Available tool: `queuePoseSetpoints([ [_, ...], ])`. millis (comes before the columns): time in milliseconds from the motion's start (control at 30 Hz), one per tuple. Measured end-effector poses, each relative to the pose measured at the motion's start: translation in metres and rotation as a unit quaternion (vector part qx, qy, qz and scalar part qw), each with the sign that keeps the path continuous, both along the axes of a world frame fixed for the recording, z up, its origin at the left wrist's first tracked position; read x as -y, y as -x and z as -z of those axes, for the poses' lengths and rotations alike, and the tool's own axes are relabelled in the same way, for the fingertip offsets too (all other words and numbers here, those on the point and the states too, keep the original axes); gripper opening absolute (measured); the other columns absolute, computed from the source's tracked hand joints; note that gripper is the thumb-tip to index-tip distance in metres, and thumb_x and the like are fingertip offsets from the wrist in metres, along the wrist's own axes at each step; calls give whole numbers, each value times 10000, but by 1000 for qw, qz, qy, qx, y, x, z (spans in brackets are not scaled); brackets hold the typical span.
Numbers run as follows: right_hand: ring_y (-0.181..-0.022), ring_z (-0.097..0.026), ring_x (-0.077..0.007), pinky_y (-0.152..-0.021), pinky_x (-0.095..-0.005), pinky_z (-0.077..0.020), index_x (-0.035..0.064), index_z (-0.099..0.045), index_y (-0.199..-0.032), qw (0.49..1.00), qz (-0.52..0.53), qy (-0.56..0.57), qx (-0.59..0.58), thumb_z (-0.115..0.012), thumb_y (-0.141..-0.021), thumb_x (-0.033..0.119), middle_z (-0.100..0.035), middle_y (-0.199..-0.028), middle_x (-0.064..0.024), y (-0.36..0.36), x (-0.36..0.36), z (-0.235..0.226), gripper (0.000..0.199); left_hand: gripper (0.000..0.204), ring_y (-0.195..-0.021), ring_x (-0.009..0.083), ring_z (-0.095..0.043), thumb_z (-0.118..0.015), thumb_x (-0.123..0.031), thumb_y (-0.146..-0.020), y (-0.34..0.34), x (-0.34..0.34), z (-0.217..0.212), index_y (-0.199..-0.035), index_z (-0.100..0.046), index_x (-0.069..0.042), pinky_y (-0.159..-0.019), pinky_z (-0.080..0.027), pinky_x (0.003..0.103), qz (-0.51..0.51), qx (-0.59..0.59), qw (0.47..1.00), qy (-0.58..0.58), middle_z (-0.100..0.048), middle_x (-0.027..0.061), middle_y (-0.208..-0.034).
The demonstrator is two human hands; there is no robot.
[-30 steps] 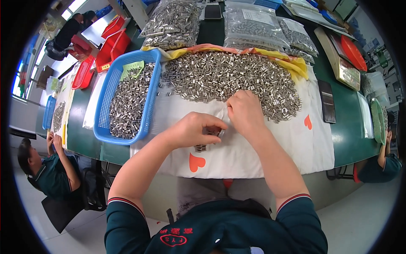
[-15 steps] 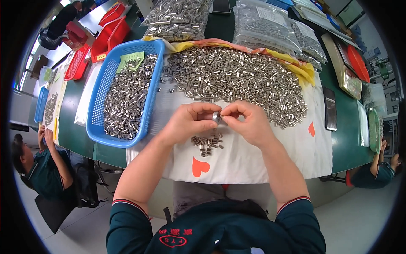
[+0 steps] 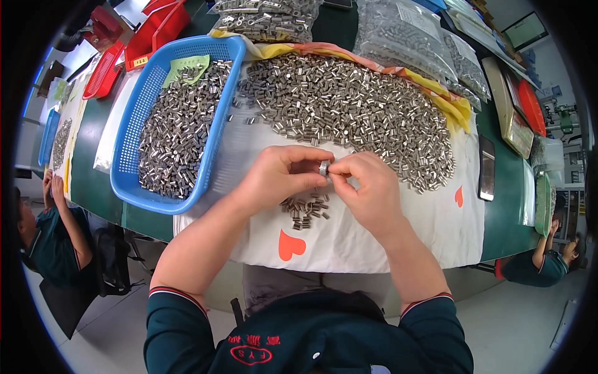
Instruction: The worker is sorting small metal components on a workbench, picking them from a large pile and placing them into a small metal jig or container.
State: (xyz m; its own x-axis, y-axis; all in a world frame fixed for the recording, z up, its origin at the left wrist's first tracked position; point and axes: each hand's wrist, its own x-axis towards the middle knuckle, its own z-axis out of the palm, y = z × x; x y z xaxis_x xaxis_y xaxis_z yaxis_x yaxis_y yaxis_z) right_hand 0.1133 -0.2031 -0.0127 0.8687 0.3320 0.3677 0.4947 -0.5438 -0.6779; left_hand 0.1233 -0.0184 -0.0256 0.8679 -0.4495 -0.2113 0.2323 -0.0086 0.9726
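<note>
My left hand [image 3: 280, 176] pinches a small round metal ring [image 3: 324, 167] between thumb and fingers, above the white cloth [image 3: 349, 240]. My right hand [image 3: 369, 186] is closed in a pinch right against the ring's right side. What sits between its fingertips is hidden or too small to name. Under my hands lies a small cluster of short metal cylinders [image 3: 304, 212], partly covered by the left hand. Beyond them spreads a large heap of the same shiny cylinders [image 3: 355, 103].
At left stands a blue basket [image 3: 118, 168] of cylinders with a green paper slip [image 3: 187, 67]. Bagged metal parts [image 3: 398, 37] lie at the back. A phone [image 3: 487, 168] rests at right on the green table [image 3: 511, 230]. Red bins [image 3: 103, 73] stand far left. Two people work at either side.
The view has shifted slightly. My hands stay together at the ring, which is turned a little and shows less of its face. The right fingers still press at its side.
</note>
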Motion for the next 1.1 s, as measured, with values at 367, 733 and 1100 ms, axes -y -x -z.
queuePoseSetpoints([
  [367, -700, -581, -135, -642, -251, -461, 37, -641, -861, 983, 8, -38, -177, -677, -711, 40, -622, -798, -44, -15, 25, -10, 154, 363, -806, 61, -576, -683, -14, -768, 3, 2, 2, -1120, -599, -19, -729, -495, 210, 33, -35, 999, 20, -632, 25, -917],
  [733, -788, -525, -220, -722, -351, -423, 104, -660, -808, 978, 80, 164, 102, -654, -708, 93, -552, -764, -29, -28, 1, 23, 100, 373, -796, 67, -573, -744, -104, -720, 5, 3, -1, -1077, -641, -63, -737, -484, 235, 141, 69, 986, -57, -651, 37, -881],
  [1100, -753, -543, -235, -696, -359, -440, 62, -629, -765, 981, 70, 170, 54, -647, -708, 73, -567, -754, -57, -17, 3, 13, 61, 354, -810, 45, -544, -674, 1, -762, -2, -1, 5, -1108, -617, -48, -744, -471, 193, 50, -17, 997, 64, -596, -18, -911],
])
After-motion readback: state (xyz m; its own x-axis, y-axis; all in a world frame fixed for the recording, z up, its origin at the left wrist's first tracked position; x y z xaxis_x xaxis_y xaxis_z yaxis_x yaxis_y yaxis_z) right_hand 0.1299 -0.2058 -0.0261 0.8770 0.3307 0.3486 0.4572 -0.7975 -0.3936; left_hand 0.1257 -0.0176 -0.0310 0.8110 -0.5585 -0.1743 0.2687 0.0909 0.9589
